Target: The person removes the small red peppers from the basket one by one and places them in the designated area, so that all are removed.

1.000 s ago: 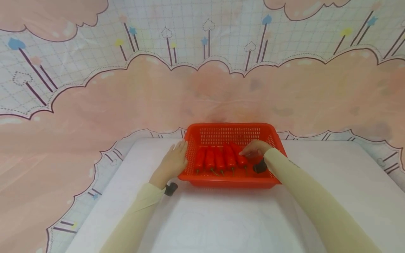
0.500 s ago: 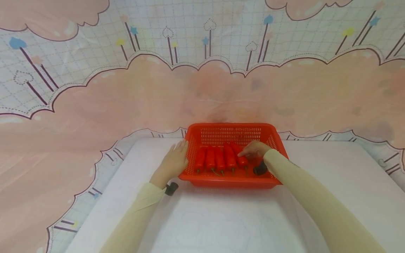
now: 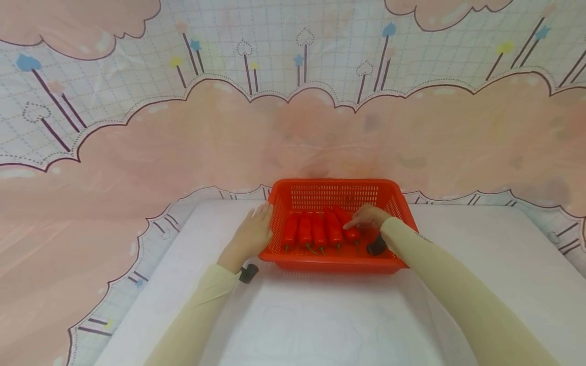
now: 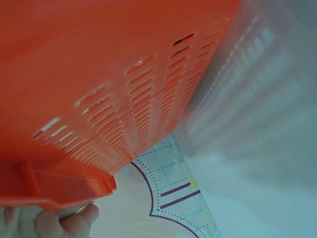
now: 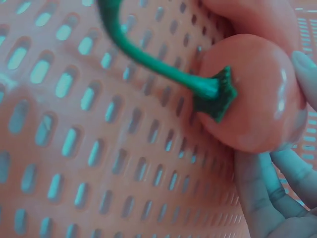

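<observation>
Long red chili peppers (image 3: 319,231), several of them, lie side by side in a red plastic basket (image 3: 334,260), green stems toward the person. My right hand (image 3: 370,216) is inside the basket at its right part and grips the rightmost chili pepper (image 3: 351,236). In the right wrist view, this pepper (image 5: 257,104) shows its stem end, with fingers (image 5: 260,198) against it from opposite sides. My left hand (image 3: 252,233) rests against the basket's left rim, its fingers straight in the head view. From the left wrist, the rim partly hides those fingers (image 4: 74,223).
The basket stands on a white table (image 3: 320,315), close to the patterned backdrop (image 3: 293,132) behind it. Slotted walls surround the peppers. A dark wrist camera (image 3: 377,246) on the right wrist sits inside the basket; another camera (image 3: 248,273) hangs by the left wrist.
My right fingertips have shifted slightly toward the near left on the rightmost pepper. The left hand, the basket and the other peppers stay almost the same.
</observation>
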`<action>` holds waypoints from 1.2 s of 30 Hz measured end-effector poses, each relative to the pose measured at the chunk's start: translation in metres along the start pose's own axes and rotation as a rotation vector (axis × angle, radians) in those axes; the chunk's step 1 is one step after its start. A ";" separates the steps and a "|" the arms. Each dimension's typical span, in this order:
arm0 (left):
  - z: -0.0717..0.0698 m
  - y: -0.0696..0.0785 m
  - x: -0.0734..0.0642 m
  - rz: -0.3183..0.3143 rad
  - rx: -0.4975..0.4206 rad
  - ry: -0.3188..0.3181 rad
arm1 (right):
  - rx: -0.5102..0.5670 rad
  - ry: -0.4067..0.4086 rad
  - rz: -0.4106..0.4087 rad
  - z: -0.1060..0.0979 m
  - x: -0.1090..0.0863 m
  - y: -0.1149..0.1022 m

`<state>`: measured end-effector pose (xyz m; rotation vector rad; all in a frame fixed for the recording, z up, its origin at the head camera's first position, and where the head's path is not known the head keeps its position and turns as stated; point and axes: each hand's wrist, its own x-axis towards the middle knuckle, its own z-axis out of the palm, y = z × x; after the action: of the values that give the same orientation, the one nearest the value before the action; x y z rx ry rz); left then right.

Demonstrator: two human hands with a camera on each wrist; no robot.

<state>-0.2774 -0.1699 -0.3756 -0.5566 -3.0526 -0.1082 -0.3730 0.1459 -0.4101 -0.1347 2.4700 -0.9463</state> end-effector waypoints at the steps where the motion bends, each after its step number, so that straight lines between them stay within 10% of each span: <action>1: 0.000 0.000 0.000 -0.001 0.001 -0.001 | 0.004 0.007 0.004 0.000 -0.001 0.000; 12: 0.001 0.000 0.001 -0.013 -0.002 -0.010 | 0.108 0.004 0.069 -0.007 -0.009 -0.001; 36: 0.002 -0.001 0.001 -0.013 -0.008 -0.011 | 0.271 0.053 -0.061 -0.016 -0.003 -0.004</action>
<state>-0.2790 -0.1701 -0.3777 -0.5404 -3.0680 -0.1174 -0.3783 0.1530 -0.3963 -0.0946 2.3686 -1.3149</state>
